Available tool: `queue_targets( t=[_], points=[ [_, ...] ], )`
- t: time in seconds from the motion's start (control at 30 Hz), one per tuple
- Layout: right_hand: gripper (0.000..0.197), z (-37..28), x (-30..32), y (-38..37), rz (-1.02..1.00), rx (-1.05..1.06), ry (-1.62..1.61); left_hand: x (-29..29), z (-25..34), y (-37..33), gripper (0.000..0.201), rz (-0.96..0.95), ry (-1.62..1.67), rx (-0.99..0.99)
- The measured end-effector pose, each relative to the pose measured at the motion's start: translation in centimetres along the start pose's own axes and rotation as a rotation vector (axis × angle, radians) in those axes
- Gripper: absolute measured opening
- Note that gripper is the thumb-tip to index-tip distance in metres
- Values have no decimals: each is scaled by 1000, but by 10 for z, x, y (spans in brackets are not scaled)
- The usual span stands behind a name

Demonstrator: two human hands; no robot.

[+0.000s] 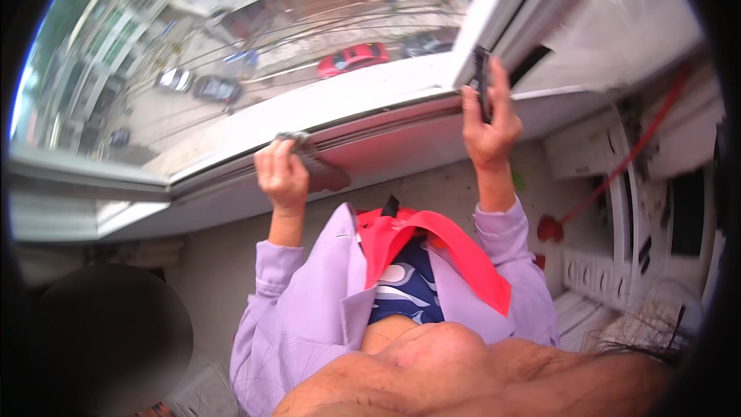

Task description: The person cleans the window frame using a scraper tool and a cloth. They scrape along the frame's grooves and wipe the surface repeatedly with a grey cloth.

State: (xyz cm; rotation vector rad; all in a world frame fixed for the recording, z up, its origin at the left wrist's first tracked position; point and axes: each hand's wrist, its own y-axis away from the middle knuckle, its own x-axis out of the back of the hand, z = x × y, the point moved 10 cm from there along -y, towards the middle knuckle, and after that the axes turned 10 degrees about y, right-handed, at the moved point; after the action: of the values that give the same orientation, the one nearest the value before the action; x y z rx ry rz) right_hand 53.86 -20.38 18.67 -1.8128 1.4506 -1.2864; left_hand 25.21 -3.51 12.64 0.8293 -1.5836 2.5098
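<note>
My left hand [281, 179] is closed on a crumpled grey cloth [295, 137], pressed at the track of the window sill [370, 122]. Only a little of the cloth shows past the fingers. Up at the white window frame [465, 58], my right hand [492, 133] grips a dark, narrow, upright object [484, 81] between thumb and fingers. Its kind cannot be made out, nor whether it is fixed to the frame. Both arms reach forward in lilac sleeves.
Beyond the open window lies a street far below, with a red car [353, 59], other parked cars and overhead wires. A red pole [629, 166] leans at the right near white drawers [594, 274]. Pale floor [208, 270] shows behind the sill wall.
</note>
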Motion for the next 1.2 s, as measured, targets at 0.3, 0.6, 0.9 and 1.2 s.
queue_targets(
  t=[0.3, 0.6, 0.9, 1.2],
  points=[
    [89, 7, -30, -15, -100, -53, 118, 10, -3, 1, 30, 63, 46, 18],
    [100, 0, -38, -18, -137, 0, 122, 1, 3, 6, 28, 150, 56, 88],
    [102, 0, -42, -15, -180, -5, 37, -40, 49, -4, 30, 84, 207, 63],
    [101, 1, -48, -13, -204, -40, -45, -117, 124, -19, 35, -102, 403, -82]
  ],
)
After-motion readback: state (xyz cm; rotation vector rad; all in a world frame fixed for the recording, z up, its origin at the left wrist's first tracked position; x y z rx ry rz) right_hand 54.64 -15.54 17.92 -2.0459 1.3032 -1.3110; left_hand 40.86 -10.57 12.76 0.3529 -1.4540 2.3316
